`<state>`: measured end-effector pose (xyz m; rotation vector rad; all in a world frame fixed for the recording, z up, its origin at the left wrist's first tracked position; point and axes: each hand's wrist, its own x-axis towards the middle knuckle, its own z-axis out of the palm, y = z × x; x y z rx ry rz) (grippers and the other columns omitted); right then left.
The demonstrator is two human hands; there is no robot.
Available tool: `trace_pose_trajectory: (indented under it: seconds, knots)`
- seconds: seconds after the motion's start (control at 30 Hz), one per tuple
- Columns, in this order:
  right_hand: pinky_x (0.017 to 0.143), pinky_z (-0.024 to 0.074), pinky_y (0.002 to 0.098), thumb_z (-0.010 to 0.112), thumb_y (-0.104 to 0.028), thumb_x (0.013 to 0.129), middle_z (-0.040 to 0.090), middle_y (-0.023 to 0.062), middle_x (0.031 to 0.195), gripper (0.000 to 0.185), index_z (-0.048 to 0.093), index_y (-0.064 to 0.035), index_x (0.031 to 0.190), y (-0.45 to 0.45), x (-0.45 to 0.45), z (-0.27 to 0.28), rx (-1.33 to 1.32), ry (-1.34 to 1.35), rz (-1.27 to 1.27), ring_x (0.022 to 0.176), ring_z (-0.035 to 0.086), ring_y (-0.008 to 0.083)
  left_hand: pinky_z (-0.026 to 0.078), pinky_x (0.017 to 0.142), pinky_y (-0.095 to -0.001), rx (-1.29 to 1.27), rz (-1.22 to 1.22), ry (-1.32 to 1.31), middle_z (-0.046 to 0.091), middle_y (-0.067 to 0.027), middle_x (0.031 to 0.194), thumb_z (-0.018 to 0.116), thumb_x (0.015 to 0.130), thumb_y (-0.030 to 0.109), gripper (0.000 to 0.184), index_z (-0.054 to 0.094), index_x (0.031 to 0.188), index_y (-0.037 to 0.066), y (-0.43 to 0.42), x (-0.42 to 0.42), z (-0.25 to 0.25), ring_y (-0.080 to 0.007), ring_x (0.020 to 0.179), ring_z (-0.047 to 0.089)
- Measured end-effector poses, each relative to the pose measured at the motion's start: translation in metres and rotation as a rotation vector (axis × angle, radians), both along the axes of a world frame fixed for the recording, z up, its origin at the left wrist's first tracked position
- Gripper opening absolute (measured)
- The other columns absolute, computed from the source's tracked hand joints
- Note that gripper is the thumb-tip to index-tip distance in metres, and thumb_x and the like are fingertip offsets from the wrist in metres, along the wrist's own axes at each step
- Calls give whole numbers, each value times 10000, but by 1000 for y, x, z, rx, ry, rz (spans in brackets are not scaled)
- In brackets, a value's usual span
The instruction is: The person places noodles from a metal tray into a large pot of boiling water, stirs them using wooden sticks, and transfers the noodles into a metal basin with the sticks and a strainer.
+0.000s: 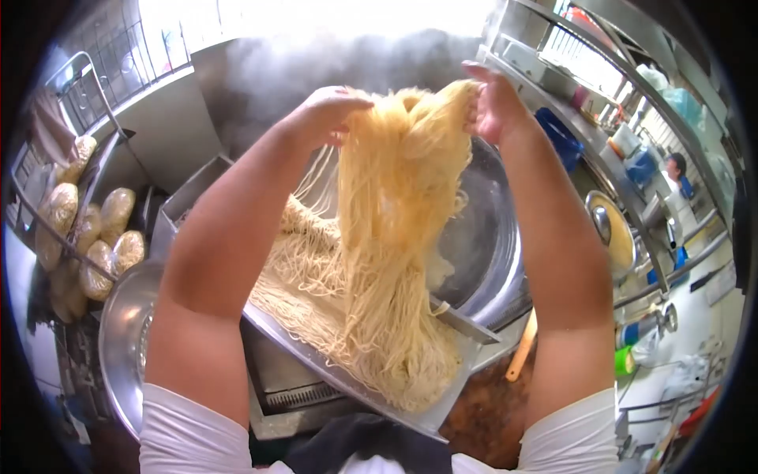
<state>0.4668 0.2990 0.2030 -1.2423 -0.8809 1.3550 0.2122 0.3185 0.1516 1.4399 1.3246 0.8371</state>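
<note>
A large bundle of long yellow noodles (403,182) hangs stretched between my raised hands, its lower strands resting on more noodles in a metal tray (296,338). My left hand (341,109) grips the bundle's upper left side, with a few loose strands trailing below it. At the upper right edge, my right hand (491,103) is closed on the same bundle. Paler noodles (304,261) lie along the tray. Behind and to the right of the hanging bundle is a large round metal wok (493,229), with steam above it.
Bagged bundles (117,212) sit on a rack at the left, beside a metal bowl (118,340). A wooden handle (523,347) lies right of the tray. Metal shelving, a round lidded pan (620,237) and a distant person (677,174) are at the right.
</note>
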Motion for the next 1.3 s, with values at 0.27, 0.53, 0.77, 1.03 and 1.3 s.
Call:
trace_pose_trajectory:
  seconds: [0.27, 0.53, 0.77, 1.03, 1.3]
  knots:
    - [964, 461, 363, 725, -395, 799, 626, 181, 1192, 561, 608, -9, 1189, -167, 12, -126, 385, -990, 327, 1113, 601, 285, 526, 557, -415, -94, 44, 810, 649, -141, 777, 754, 661, 472, 550, 689, 954, 11, -47, -145, -76, -231, 615, 623]
    - [981, 430, 458, 718, -655, 660, 493, 267, 1308, 953, 486, -13, 1325, -302, 1, -228, -90, -1210, 585, 1166, 538, 370, 481, 932, -335, -25, 5, 714, 627, -236, 1136, 831, 551, 370, 794, 573, 1172, -53, -80, -180, -229, -307, 1064, 610]
    - [929, 470, 463, 766, -640, 546, 522, 279, 1236, 1003, 504, -8, 1279, -266, -55, -238, -82, -1401, 552, 1061, 576, 413, 457, 970, -371, 78, 50, 299, 590, -232, 1180, 835, 576, 302, 864, 458, 1264, -60, -148, -127, -256, -325, 1112, 577]
    - [817, 527, 369, 674, -323, 763, 666, 152, 996, 493, 609, 6, 1124, -234, -37, -266, -235, -79, 230, 910, 657, 262, 486, 903, -377, -357, 362, -469, 540, -175, 1205, 645, 778, 86, 543, 382, 1237, -34, -194, -36, -223, -240, 1016, 574]
    - [975, 455, 468, 392, -371, 913, 568, 182, 1256, 566, 489, 25, 1306, -144, -46, -136, 321, 898, 437, 1141, 559, 319, 572, 610, -394, -343, 235, -1034, 634, -143, 851, 424, 903, 172, 214, 578, 933, 26, -106, -46, -97, -248, 690, 639]
